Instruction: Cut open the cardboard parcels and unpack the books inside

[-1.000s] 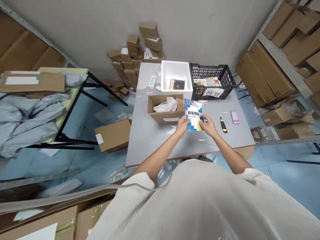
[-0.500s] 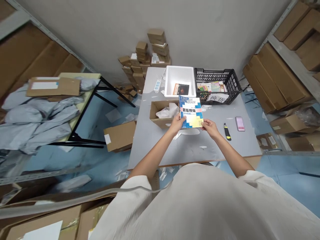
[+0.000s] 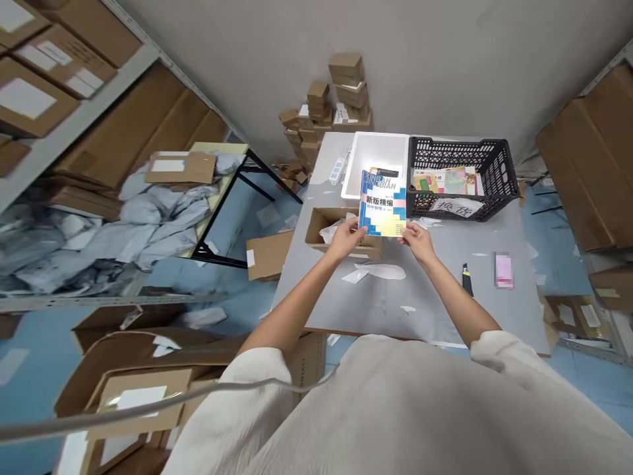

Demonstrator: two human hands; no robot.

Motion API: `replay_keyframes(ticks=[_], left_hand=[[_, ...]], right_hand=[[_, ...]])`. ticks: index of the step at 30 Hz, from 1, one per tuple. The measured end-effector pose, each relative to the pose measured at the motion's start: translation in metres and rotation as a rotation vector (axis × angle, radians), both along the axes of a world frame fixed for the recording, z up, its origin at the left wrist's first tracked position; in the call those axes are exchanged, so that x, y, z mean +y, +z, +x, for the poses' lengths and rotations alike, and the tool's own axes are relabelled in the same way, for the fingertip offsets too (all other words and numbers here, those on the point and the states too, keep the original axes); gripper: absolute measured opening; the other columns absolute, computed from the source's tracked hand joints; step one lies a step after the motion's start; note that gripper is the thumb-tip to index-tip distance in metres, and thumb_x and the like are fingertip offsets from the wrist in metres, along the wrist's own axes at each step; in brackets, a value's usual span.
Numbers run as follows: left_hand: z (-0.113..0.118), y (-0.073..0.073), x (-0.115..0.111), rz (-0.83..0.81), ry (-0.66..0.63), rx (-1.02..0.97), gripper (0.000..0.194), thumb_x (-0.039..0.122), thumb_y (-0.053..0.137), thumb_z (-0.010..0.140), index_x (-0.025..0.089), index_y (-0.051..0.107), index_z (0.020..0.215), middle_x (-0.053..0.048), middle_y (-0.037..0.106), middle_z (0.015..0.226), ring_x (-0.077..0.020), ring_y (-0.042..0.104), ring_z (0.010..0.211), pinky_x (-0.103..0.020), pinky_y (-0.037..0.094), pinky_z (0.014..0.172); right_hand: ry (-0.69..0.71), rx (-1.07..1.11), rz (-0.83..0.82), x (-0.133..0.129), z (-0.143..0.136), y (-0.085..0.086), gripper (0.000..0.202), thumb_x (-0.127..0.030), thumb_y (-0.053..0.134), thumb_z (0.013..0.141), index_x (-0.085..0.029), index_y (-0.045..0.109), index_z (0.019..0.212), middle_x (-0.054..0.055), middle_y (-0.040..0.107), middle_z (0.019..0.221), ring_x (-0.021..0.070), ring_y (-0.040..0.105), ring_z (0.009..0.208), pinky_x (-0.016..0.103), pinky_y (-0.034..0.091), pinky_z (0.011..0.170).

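A blue, white and yellow book (image 3: 383,206) is held up between both hands, its cover facing me. My left hand (image 3: 347,237) grips its lower left corner, and my right hand (image 3: 417,240) pinches the lower right one. Behind the book stands a white bin (image 3: 363,148), whose contents it mostly covers. Just left of and below the book is an open cardboard box (image 3: 321,221) with crumpled white wrapping (image 3: 330,232) inside. To the right, a black plastic crate (image 3: 462,155) with a handwritten label holds several colourful books (image 3: 450,180).
The grey table (image 3: 346,300) also bears a utility knife (image 3: 467,280), a phone (image 3: 504,270), a power strip (image 3: 337,170) and paper scraps (image 3: 380,271). Stacked small boxes (image 3: 346,66) stand against the wall. Grey parcels (image 3: 168,211) lie on a side table at left.
The book has risen slightly and now overlaps the white bin, with both hands still on it. My view has turned left, so the table scene sits further right.
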State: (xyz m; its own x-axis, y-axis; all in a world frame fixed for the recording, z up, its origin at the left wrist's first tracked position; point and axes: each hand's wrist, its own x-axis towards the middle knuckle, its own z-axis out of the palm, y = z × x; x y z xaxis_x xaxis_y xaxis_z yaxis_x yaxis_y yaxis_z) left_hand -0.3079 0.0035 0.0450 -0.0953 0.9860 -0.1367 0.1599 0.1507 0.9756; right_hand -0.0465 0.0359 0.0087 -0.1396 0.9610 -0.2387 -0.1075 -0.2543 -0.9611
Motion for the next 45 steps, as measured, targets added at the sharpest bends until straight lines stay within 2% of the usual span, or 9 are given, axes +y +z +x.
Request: replay_keyframes(ticks=[5, 11, 20, 22, 26, 29, 35, 40, 45], left_hand=[[-0.011, 0.003, 0.027, 0.083, 0.055, 0.079, 0.042, 0.038, 0.095, 0.076, 0.02, 0.088, 0.114, -0.004, 0.082, 0.093, -0.0233, 0.074, 0.088, -0.036, 0.063, 0.092], [-0.024, 0.0, 0.062, 0.022, -0.05, -0.097, 0.036, 0.036, 0.096, 0.078, 0.017, 0.087, 0.107, -0.009, 0.086, 0.102, -0.0302, 0.079, 0.107, -0.043, 0.061, 0.108], [-0.044, -0.021, 0.111, 0.014, 0.032, 0.007, 0.046, 0.034, 0.102, 0.067, 0.015, 0.085, 0.105, -0.003, 0.076, 0.084, -0.0238, 0.075, 0.087, -0.036, 0.064, 0.091], [-0.047, -0.021, 0.127, -0.001, 0.064, 0.099, 0.049, 0.035, 0.099, 0.071, 0.015, 0.084, 0.114, -0.005, 0.078, 0.093, -0.0245, 0.076, 0.091, -0.037, 0.063, 0.093], [-0.058, -0.02, 0.146, 0.039, 0.13, 0.288, 0.064, 0.03, 0.091, 0.081, 0.02, 0.076, 0.143, -0.013, 0.078, 0.136, -0.0266, 0.077, 0.106, -0.043, 0.062, 0.108], [-0.073, -0.023, 0.141, 0.049, 0.153, 0.353, 0.061, 0.02, 0.083, 0.087, 0.022, 0.073, 0.147, -0.015, 0.071, 0.151, -0.0271, 0.077, 0.11, -0.047, 0.058, 0.118], [-0.102, -0.032, 0.106, 0.057, 0.13, 0.342, 0.044, 0.018, 0.076, 0.09, 0.021, 0.077, 0.134, -0.013, 0.071, 0.144, -0.0267, 0.077, 0.108, -0.047, 0.061, 0.112], [-0.116, -0.034, 0.08, 0.103, 0.132, 0.328, 0.039, 0.021, 0.076, 0.091, 0.022, 0.076, 0.129, -0.012, 0.072, 0.14, -0.0257, 0.075, 0.107, -0.045, 0.061, 0.111], [-0.138, -0.045, 0.047, 0.125, 0.278, 0.3, 0.033, 0.024, 0.076, 0.091, 0.022, 0.072, 0.124, -0.01, 0.071, 0.127, -0.0236, 0.072, 0.106, -0.042, 0.059, 0.112]], right_hand=[[0.027, -0.003, 0.03, 0.028, -0.004, 0.004, 0.059, -0.063, 0.096, 0.077, -0.025, 0.08, 0.12, 0.003, 0.084, 0.089, 0.0227, 0.079, 0.083, 0.039, 0.069, 0.08], [0.036, -0.036, 0.058, 0.063, -0.01, 0.009, 0.062, -0.061, 0.099, 0.074, -0.022, 0.081, 0.119, 0.003, 0.083, 0.087, 0.0218, 0.078, 0.082, 0.037, 0.069, 0.078], [-0.125, -0.161, 0.027, 0.104, -0.034, 0.001, 0.046, -0.055, 0.1, 0.081, -0.023, 0.073, 0.1, -0.002, 0.073, 0.072, 0.0179, 0.072, 0.063, 0.03, 0.063, 0.061], [-0.162, -0.126, 0.004, 0.115, -0.042, 0.001, 0.044, -0.05, 0.1, 0.082, -0.023, 0.073, 0.103, -0.001, 0.075, 0.076, 0.0185, 0.076, 0.069, 0.031, 0.068, 0.067], [-0.23, -0.023, -0.049, 0.127, -0.055, 0.001, 0.041, -0.038, 0.099, 0.085, -0.022, 0.074, 0.114, 0.002, 0.081, 0.094, 0.0202, 0.084, 0.096, 0.037, 0.073, 0.095], [-0.232, -0.046, -0.072, 0.12, -0.058, -0.006, 0.035, -0.03, 0.097, 0.083, -0.022, 0.076, 0.111, 0.002, 0.081, 0.098, 0.0205, 0.083, 0.105, 0.04, 0.071, 0.106], [-0.169, -0.117, -0.063, 0.092, -0.062, -0.025, 0.03, -0.033, 0.096, 0.079, -0.022, 0.078, 0.101, 0.003, 0.081, 0.095, 0.0251, 0.082, 0.105, 0.048, 0.069, 0.108], [-0.16, -0.173, -0.008, 0.082, -0.062, -0.034, 0.035, -0.038, 0.092, 0.076, -0.023, 0.078, 0.104, 0.006, 0.081, 0.109, 0.0261, 0.078, 0.113, 0.049, 0.067, 0.107], [-0.183, -0.287, -0.032, 0.057, -0.047, -0.044, 0.039, -0.04, 0.082, 0.073, -0.026, 0.077, 0.109, 0.007, 0.081, 0.123, 0.0268, 0.075, 0.115, 0.045, 0.065, 0.099]])
